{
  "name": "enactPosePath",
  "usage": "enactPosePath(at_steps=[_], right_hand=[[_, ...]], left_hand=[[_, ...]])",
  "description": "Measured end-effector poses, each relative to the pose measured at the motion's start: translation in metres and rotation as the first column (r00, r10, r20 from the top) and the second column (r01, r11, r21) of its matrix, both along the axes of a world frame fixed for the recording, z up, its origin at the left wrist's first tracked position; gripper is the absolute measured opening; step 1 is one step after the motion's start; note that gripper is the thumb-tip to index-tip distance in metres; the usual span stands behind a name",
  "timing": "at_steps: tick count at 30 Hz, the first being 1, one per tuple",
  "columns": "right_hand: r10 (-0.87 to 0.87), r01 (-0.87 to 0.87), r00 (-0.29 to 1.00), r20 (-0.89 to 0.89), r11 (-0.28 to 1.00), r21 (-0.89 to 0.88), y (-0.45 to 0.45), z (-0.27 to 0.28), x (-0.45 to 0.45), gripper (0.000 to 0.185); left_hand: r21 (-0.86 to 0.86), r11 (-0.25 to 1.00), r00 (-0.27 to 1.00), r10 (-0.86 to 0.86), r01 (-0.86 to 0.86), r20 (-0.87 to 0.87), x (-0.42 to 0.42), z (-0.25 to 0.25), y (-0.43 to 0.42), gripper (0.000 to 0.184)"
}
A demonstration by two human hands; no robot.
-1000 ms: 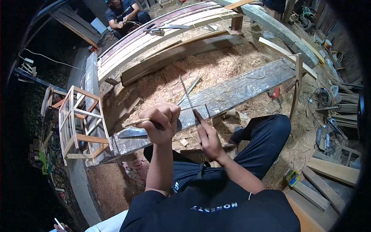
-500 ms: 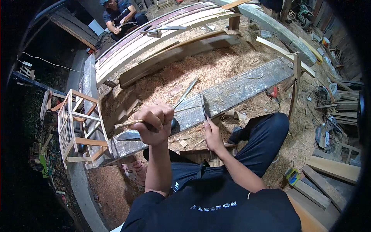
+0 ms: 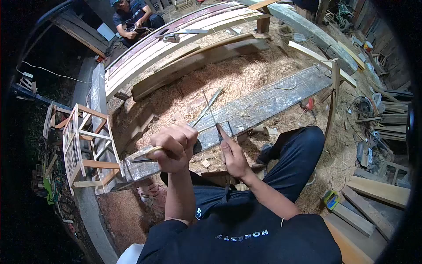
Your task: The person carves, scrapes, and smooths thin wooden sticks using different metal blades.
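Observation:
My left hand (image 3: 173,147) is closed in a fist above the left part of the long, worn plank (image 3: 268,102). A thin pale strip, seemingly wood or bamboo, runs through that fist, and its end pokes out by the thumb side. In my right hand (image 3: 236,159) is a knife (image 3: 223,132), gripped by its handle, its narrow blade pointing up and away from me. The blade stands over the plank, close to the pale strip beyond my left fist. Whether the blade touches the strip I cannot tell.
A small slatted wooden frame (image 3: 94,165) stands at the plank's left end. Sawdust and shavings (image 3: 211,75) cover the ground. Another person (image 3: 132,20) crouches behind the long slatted piece (image 3: 149,57). Cut boards (image 3: 378,191) and a yellow tape measure (image 3: 331,200) lie at right.
My right hand has moved left and slightly down, and the knife now tilts toward the left. My left fist has shifted a little, still around the strip.

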State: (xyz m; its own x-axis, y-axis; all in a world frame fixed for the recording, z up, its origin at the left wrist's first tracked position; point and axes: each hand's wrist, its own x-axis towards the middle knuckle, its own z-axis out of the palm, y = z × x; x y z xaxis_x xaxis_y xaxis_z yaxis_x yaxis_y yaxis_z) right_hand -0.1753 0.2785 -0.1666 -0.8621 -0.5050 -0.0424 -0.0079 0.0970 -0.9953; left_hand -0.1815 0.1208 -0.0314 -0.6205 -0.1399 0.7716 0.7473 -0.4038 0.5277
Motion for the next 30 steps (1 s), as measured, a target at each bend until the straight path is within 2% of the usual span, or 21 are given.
enactPosePath(at_steps=[4,6,8,9,10,12,14,16,17,19,20,22,25,26,29,30], right_hand=[[-0.07,0.053,0.988,0.138,0.991,0.126,0.011,-0.049,-0.014,0.053],[-0.108,0.107,0.994,0.018,0.992,0.066,0.012,-0.052,-0.013,0.053],[-0.05,0.052,0.997,-0.052,0.998,0.033,0.011,-0.005,-0.007,0.052],[-0.032,0.034,0.997,-0.071,0.999,0.025,0.012,0.011,-0.005,0.052],[0.001,-0.001,0.999,0.033,1.0,0.012,0.013,0.016,-0.003,0.052],[-0.002,-0.002,0.991,0.132,1.0,0.024,0.017,-0.008,-0.005,0.052],[-0.016,-0.008,0.956,0.295,0.997,0.081,0.026,-0.033,-0.014,0.052],[-0.034,0.011,0.955,0.294,0.997,0.08,0.025,-0.018,-0.019,0.051],[-0.019,0.022,0.983,0.18,1.0,-0.015,0.022,-0.006,-0.013,0.051],[-0.012,0.022,0.992,0.125,0.997,-0.078,0.021,0.005,-0.009,0.05],[-0.009,0.019,0.995,0.097,0.994,-0.109,0.021,0.01,-0.006,0.049],[-0.027,0.035,0.991,0.128,0.997,-0.063,0.021,-0.005,-0.018,0.048],[0.0,-0.031,0.915,0.403,0.997,0.07,0.025,0.001,-0.029,0.047],[0.048,-0.043,0.962,0.269,0.999,-0.024,0.023,0.014,-0.024,0.046],[0.102,-0.074,0.976,0.194,0.987,-0.143,0.018,0.019,-0.02,0.046],[0.058,-0.032,0.977,0.205,0.991,-0.127,0.017,0.002,-0.021,0.046]], left_hand=[[-0.009,0.996,0.996,-0.084,0.084,0.008,0.004,-0.003,-0.008,0.069],[-0.002,0.991,0.991,-0.136,0.136,0.013,0.001,-0.003,-0.007,0.071],[-0.046,0.965,0.964,-0.262,0.26,-0.044,-0.004,0.0,-0.002,0.069],[-0.038,0.964,0.963,-0.266,0.264,-0.037,-0.009,0.001,-0.001,0.069],[-0.072,0.942,0.941,-0.332,0.327,-0.069,-0.014,0.002,-0.001,0.069],[-0.117,0.895,0.89,-0.442,0.43,-0.11,-0.021,0.001,-0.005,0.07],[-0.131,0.879,0.872,-0.473,0.458,-0.127,-0.023,0.001,-0.006,0.07],[-0.178,0.841,0.829,-0.537,0.512,-0.155,-0.03,0.006,-0.003,0.071],[-0.279,0.785,0.773,-0.608,0.553,-0.18,-0.039,0.01,-0.004,0.07],[-0.347,0.721,0.708,-0.681,0.6,-0.19,-0.05,0.012,-0.005,0.069],[-0.338,0.722,0.709,-0.68,0.604,-0.186,-0.05,0.012,-0.008,0.069],[-0.319,0.724,0.723,-0.675,0.612,-0.144,-0.05,0.013,-0.015,0.068],[-0.305,0.7,0.697,-0.704,0.646,-0.139,-0.06,0.017,-0.02,0.067],[-0.259,0.725,0.724,-0.679,0.638,-0.117,-0.058,0.016,-0.02,0.067],[-0.255,0.706,0.713,-0.696,0.66,-0.08,-0.062,0.017,-0.029,0.067],[-0.259,0.685,0.693,-0.717,0.681,-0.076,-0.064,0.016,-0.034,0.068]])
